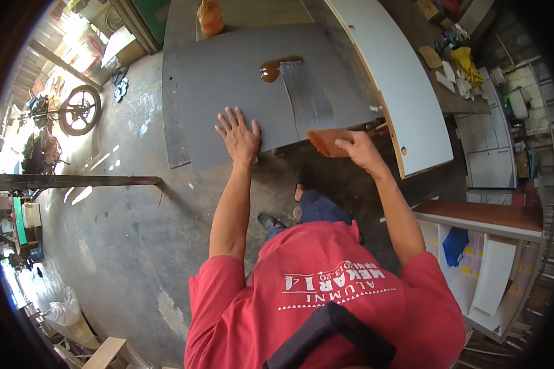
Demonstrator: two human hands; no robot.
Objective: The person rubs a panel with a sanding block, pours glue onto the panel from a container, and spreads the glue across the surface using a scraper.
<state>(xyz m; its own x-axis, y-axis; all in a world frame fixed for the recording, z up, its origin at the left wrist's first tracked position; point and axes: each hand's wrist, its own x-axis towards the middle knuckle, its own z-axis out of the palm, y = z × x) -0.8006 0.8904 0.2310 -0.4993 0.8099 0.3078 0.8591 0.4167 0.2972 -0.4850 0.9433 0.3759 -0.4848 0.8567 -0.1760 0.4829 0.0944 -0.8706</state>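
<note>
My left hand (pixel 240 140) lies flat with fingers spread on the near left part of a dark grey sheet (pixel 215 83). In my right hand (pixel 364 154) is an orange-brown spreader (pixel 327 141), pinched by its edge just off the sheet's near edge. Its far edge looks wet with brown glue. A glossy puddle of brown glue (pixel 269 71) sits on the sheet, and a thin streaked smear (pixel 308 95) runs from it toward me. Near the far edge stands an orange-brown bottle (pixel 210 19).
A long white panel (pixel 406 80) lies along the right of the sheet. To my right stands a white cabinet with a brown top (pixel 486 216). At left are a motorcycle wheel (pixel 80 111), sandals (pixel 122 89) and a dark metal bar (pixel 80 181).
</note>
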